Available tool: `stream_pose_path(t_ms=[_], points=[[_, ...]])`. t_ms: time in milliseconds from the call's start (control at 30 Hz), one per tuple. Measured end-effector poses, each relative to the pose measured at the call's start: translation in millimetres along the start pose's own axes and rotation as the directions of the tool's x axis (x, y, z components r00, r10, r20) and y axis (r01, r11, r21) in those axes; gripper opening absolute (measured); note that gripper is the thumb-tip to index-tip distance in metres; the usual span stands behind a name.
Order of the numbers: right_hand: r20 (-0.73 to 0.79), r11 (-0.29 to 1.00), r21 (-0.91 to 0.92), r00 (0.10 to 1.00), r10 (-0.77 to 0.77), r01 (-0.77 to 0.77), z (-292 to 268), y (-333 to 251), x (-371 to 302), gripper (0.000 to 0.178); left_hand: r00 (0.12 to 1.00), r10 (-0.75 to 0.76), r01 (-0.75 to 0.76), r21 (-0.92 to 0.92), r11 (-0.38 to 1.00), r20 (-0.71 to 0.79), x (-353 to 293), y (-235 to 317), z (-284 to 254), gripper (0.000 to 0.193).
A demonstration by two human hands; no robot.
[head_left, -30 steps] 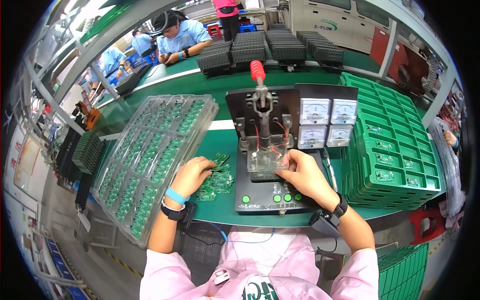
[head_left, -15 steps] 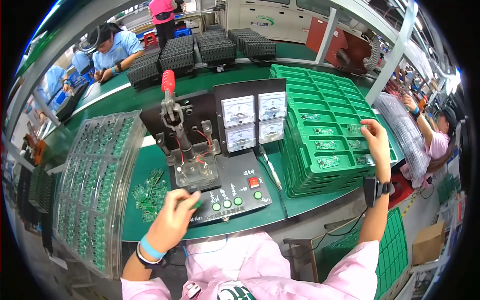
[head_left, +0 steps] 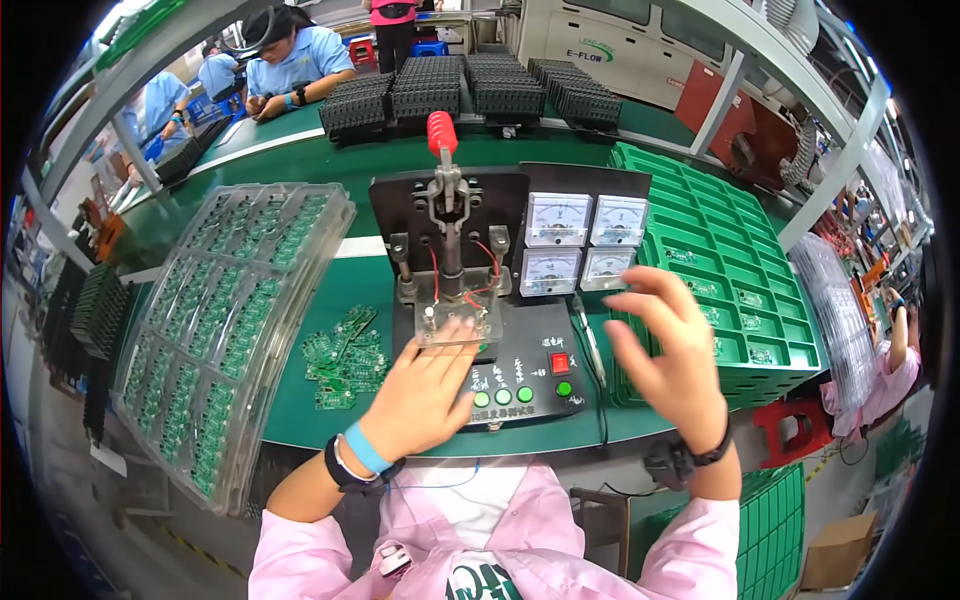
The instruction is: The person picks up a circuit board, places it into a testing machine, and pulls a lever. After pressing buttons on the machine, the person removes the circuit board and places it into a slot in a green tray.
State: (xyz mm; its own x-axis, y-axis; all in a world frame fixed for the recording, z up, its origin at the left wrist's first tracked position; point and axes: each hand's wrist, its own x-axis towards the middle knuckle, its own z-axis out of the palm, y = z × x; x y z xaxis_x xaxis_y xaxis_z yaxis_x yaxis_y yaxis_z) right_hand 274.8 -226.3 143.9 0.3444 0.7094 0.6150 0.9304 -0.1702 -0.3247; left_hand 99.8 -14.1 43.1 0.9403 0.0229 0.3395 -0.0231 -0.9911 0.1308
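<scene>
My left hand (head_left: 425,392) lies with outstretched fingers at the front of a lever-clamp test fixture, fingertips at the edge of its clear plate (head_left: 470,328). A sliver of green shows by the fingertips; what lies under them is hidden. The clamp's red handle (head_left: 441,132) stands upright above. My right hand (head_left: 668,350) hangs in the air, fingers apart and holding nothing, between the fixture's black control box (head_left: 535,345) and the stacked green trays (head_left: 735,240). Small circuit boards (head_left: 345,360) lie in a loose pile left of the fixture.
Clear plastic trays full of boards (head_left: 225,330) stand at the left. Four gauges (head_left: 558,220) rise behind the box, and a pen-like probe (head_left: 590,340) lies beside it. Black racks (head_left: 430,85) line the far bench, where a co-worker in blue (head_left: 295,60) sits.
My right hand has come away from the green tray, moving left and opening. My left hand has moved forward onto the fixture from its front edge. The view has turned left.
</scene>
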Motion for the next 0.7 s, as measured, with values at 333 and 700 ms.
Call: stream_pose_path(t_ms=[333, 700], points=[[-0.096, 0.793, 0.609, 0.990, 0.098, -0.019, 74, -60, 124, 0.048, 0.987, -0.153, 0.150, -0.067, 0.986, -0.042, -19, 55, 6, 0.067], [0.054, 0.984, 0.087, 0.985, -0.161, 0.156, 103, -24, -69, 0.049, 0.883, -0.406, 0.236, -0.525, 0.818, -0.235, -56, -12, -6, 0.036]])
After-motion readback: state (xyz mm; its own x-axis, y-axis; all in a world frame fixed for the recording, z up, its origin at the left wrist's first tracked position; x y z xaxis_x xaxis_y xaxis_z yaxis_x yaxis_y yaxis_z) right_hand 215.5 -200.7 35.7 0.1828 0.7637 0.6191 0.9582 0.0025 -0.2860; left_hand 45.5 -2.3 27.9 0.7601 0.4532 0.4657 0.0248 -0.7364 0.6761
